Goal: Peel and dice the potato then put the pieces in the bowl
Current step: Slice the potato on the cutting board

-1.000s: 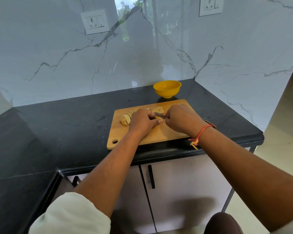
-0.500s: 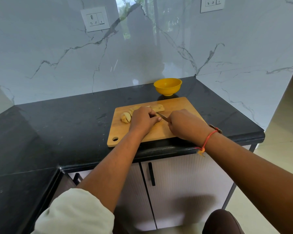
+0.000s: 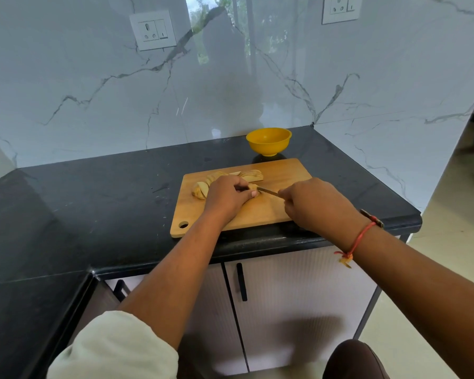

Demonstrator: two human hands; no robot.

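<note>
A wooden cutting board (image 3: 282,209) lies on the black counter. Pale potato slices (image 3: 251,175) sit along its far edge, and another cut piece (image 3: 200,189) lies at the left of my left hand. My left hand (image 3: 226,196) holds down a potato piece (image 3: 253,187), most of it hidden under the fingers. My right hand (image 3: 312,205) grips a knife (image 3: 268,191) whose blade points left and meets that piece. The yellow bowl (image 3: 268,140) stands just behind the board; its inside is not visible.
The black counter (image 3: 107,203) runs left and turns toward me in an L. Marble walls with switch sockets (image 3: 153,30) close it at the back and right. Cabinet doors with a black handle (image 3: 241,281) lie below the front edge.
My right hand has drawn back to the right with the knife, so more blade shows. My left hand stays on the potato piece. The camera view has shifted slightly.
</note>
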